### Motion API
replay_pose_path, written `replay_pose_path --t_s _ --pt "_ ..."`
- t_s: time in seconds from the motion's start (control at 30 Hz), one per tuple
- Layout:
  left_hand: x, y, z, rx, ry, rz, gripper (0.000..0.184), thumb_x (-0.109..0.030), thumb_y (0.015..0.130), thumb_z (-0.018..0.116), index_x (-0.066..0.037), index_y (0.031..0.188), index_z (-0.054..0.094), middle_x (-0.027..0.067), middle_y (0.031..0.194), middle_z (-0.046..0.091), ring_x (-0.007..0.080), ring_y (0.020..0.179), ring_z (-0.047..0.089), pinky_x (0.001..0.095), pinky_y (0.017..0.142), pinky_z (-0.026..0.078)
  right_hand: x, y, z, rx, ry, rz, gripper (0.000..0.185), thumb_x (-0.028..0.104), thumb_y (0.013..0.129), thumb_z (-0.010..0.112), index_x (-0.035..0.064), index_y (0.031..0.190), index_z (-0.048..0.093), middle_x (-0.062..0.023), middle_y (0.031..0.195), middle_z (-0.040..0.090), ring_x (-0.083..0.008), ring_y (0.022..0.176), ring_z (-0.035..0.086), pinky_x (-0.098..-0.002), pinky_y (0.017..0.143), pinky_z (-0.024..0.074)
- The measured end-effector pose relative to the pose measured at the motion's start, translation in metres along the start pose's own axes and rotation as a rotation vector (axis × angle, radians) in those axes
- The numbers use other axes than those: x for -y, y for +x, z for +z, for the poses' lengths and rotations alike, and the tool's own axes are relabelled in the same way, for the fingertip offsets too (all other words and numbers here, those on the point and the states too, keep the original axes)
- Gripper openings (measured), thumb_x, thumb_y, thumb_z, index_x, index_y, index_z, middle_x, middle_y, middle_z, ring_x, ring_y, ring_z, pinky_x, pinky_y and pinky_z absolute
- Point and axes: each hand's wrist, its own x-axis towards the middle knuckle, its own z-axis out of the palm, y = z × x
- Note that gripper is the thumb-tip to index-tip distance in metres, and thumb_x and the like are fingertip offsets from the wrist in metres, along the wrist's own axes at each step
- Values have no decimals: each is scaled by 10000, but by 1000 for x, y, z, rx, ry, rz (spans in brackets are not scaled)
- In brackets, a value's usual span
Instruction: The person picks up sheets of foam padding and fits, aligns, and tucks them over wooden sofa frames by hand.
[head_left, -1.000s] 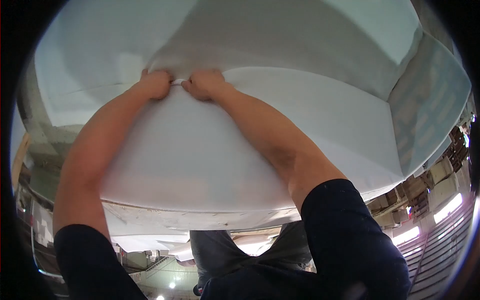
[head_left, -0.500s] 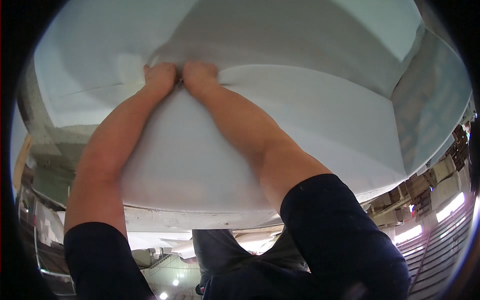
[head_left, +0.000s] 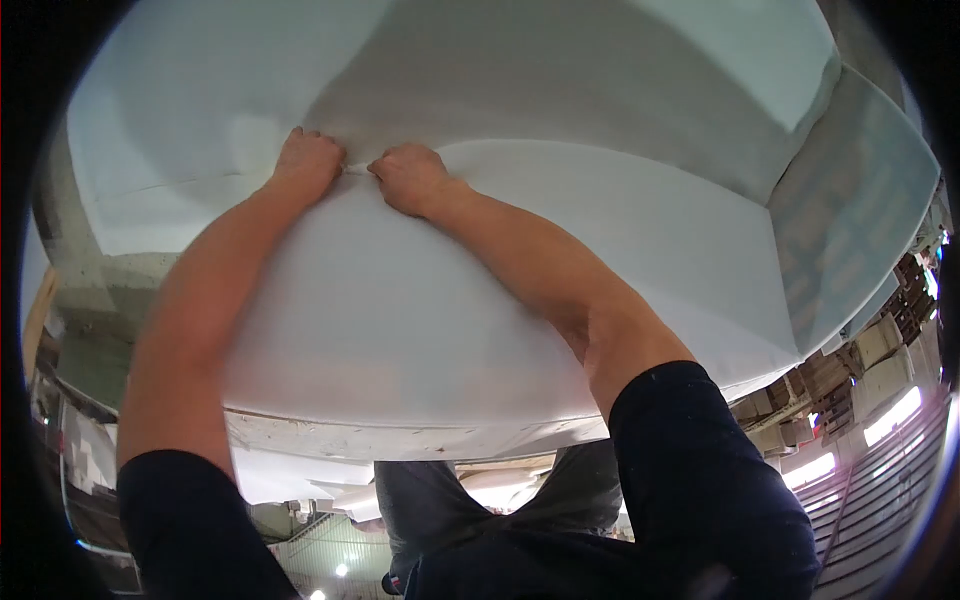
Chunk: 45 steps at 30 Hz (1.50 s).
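Note:
A large piece covered in pale foam, like a sofa seat, spreads before me, with its foam back rising behind. Along the crease where the two meet, my left hand is closed, fingers curled onto the foam edge. A short gap to its right, my right hand is closed too, thumb and fingers pinching the edge at the same crease. A narrow strip of that foam edge shows between the hands. The fingertips are partly hidden.
A foam-covered side panel stands at the right end. Along the near side runs a pale frame edge, close to my legs. On the left, bare greyish frame parts show. Stacked items lie beyond at right.
My right hand has moved slightly right and nearer to me, and its elbow has swung outward. My left hand has shifted a little left. The gap between the hands has widened.

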Motion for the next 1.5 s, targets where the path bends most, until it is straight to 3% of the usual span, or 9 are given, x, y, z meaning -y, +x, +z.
replay_pose_path --t_s 0.1,0.2,0.6,0.7,0.83,1.2,1.3,1.4,1.5 --pt "17 -15 -1 -35 3 226 146 -178 795 571 -142 853 700 51 927 626 202 962 582 390 829 416 6 10 -6 294 123 147 231 140 814 517 63 942 693 -134 1046 650 -309 1034 591 -427 830 481" --pt "12 -13 -3 37 120 156 156 -160 785 565 -161 852 706 43 922 606 200 945 571 388 856 405 16 20 -27 394 117 213 263 146 788 494 83 949 692 -146 992 663 -314 955 620 -420 821 478" --pt "7 -4 18 -89 165 60 135 -137 762 565 -117 784 697 49 880 615 191 940 570 338 836 434 0 -21 -6 -9 114 79 265 175 829 470 53 971 659 -145 981 652 -320 970 598 -444 857 461" --pt "27 -25 4 -186 132 206 110 -138 740 578 -122 753 686 64 847 612 204 875 587 333 767 460 -1 -19 -7 -13 190 -63 278 174 855 446 29 1005 629 -158 1002 638 -330 977 590 -446 871 457" --pt "42 -30 8 -147 132 232 102 -149 742 586 -113 742 681 70 815 609 200 839 592 340 755 463 25 8 -3 151 364 69 324 186 865 408 19 1044 620 -177 1048 625 -344 1003 579 -446 891 447" --pt "36 -13 16 190 -34 -168 191 -144 832 526 -125 947 678 77 997 662 245 918 646 416 725 491 50 44 -22 426 261 158 457 331 878 382 1 1056 643 -195 1140 604 -350 1033 575 -435 911 429" --pt "33 -7 17 206 33 -185 204 -156 827 528 -134 965 677 77 986 666 242 910 647 439 720 478 47 41 -15 412 302 204 435 325 889 388 17 1076 632 -174 1170 595 -335 1078 557 -418 933 414" --pt "26 11 8 249 129 -183 211 -147 820 527 -130 966 678 80 971 669 245 902 648 443 715 467 16 2 -6 80 241 158 365 302 895 436 61 1093 626 -142 1180 590 -304 1095 548 -392 947 402" --pt "8 -7 -6 239 83 -169 206 -150 807 536 -116 954 677 93 961 668 263 892 648 443 696 469 -34 -47 -37 -75 -116 -9 277 233 883 490 103 1089 622 -112 1150 600 -276 1061 558 -390 943 401"
